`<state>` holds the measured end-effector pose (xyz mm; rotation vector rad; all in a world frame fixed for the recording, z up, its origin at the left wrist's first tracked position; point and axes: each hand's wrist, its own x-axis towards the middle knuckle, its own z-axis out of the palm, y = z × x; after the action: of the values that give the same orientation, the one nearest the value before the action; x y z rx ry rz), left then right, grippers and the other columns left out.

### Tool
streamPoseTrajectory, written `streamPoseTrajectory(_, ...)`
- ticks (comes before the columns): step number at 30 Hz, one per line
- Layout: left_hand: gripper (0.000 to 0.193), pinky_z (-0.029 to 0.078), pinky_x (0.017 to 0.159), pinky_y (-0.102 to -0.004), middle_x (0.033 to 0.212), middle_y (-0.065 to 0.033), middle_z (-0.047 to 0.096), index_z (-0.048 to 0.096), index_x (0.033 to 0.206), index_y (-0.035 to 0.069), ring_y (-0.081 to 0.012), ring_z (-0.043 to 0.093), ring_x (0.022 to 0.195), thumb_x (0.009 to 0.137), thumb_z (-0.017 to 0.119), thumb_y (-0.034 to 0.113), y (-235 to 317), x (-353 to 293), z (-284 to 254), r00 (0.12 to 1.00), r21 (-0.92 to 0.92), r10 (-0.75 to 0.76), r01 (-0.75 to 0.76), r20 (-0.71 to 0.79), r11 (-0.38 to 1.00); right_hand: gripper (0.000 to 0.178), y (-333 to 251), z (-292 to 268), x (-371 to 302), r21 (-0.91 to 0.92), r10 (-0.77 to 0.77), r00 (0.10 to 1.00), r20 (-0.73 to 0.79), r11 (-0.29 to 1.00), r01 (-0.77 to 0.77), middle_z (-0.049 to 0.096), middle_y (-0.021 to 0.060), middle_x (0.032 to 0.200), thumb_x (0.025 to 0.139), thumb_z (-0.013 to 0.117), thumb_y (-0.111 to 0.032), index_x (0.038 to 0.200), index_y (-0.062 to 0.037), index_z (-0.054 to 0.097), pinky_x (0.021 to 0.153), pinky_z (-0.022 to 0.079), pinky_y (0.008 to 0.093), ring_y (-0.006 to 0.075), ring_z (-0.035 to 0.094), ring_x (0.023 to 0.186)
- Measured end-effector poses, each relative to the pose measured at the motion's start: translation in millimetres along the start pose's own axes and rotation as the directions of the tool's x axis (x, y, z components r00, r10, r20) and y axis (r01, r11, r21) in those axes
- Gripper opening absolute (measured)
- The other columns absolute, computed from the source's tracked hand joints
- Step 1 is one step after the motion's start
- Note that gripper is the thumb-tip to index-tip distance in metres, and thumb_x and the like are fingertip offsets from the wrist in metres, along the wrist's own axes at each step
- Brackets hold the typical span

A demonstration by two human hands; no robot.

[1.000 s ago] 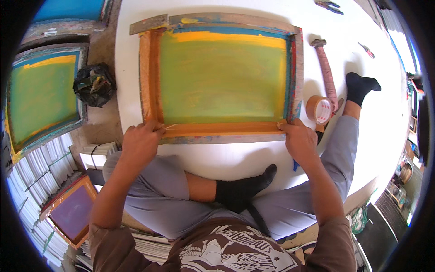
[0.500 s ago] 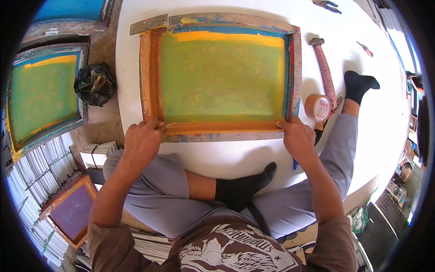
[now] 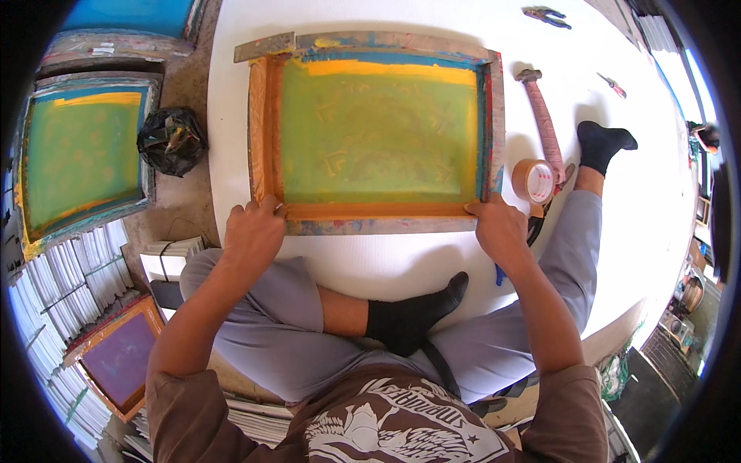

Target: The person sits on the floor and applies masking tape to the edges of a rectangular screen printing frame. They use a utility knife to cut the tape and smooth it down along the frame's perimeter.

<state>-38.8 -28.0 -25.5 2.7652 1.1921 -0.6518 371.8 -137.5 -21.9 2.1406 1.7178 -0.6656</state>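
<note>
In front of me lies a screen-printing frame (image 3: 355, 227) with a green-yellow mesh (image 3: 378, 131). Brown packing tape lines its left inner side, and a strip of brown packing tape (image 3: 378, 211) runs along its near inner side. At the near left corner my left hand (image 3: 255, 231) is closed, fingers curled, on one end of that strip. My right hand (image 3: 500, 229) is closed at the near right corner, its thumb on the other end. The fingertips are partly hidden. Right of the frame stands a roll of brown tape (image 3: 534, 181).
A hammer (image 3: 542, 119) with a wrapped handle lies beyond the tape roll. Farther off are pliers (image 3: 547, 16) and a small red-handled tool (image 3: 613, 85). Leftward sit a black plastic bag (image 3: 174, 143), another screen frame (image 3: 149, 139) and paper stacks (image 3: 73, 270). My socked foot (image 3: 417, 312) rests nearby.
The view has shifted slightly. Both hands stay at the two near corners of the frame, the left one's fingers a little changed in pose. The tape strip remains in place.
</note>
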Motion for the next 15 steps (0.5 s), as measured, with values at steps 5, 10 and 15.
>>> streamPoseTrajectory(5,0.017,0.057,0.074,-0.0403,0.097,-0.0059,0.067,0.078,0.103,0.009,-0.0233,0.073,0.087,0.090,0.067,0.013,1.6,3.2,-3.8,0.999,0.039,-0.002,0.001,0.032,0.999,0.040,-1.9,-0.8,1.5,-0.008,0.019,0.999,0.037,1.000,-0.019,0.068,0.0190,0.105,0.093,0.056,-0.005,0.117,-0.0232,0.081,0.084,0.057,0.0489,0.0381,0.073,0.093)
streamPoseTrajectory(10,0.014,0.058,0.073,-0.0404,0.097,-0.0064,0.067,0.078,0.097,0.009,-0.0236,0.074,0.086,0.090,0.067,0.013,0.9,4.5,-4.9,0.998,0.021,-0.013,0.012,0.064,1.000,0.040,-0.4,3.9,3.3,-0.012,0.018,0.999,0.032,1.000,-0.018,0.068,0.0191,0.107,0.093,0.056,-0.006,0.118,-0.0239,0.081,0.084,0.058,0.0492,0.0380,0.074,0.093)
streamPoseTrajectory(15,0.012,0.058,0.072,-0.0400,0.096,-0.0075,0.067,0.079,0.092,0.008,-0.0243,0.074,0.084,0.089,0.068,0.012,1.7,5.4,1.1,1.000,-0.020,-0.024,0.024,0.016,1.000,0.040,-4.1,-0.1,3.4,-0.030,0.035,0.999,0.038,0.999,-0.034,0.068,0.0194,0.109,0.093,0.057,-0.006,0.118,-0.0244,0.081,0.086,0.058,0.0493,0.0377,0.074,0.095)
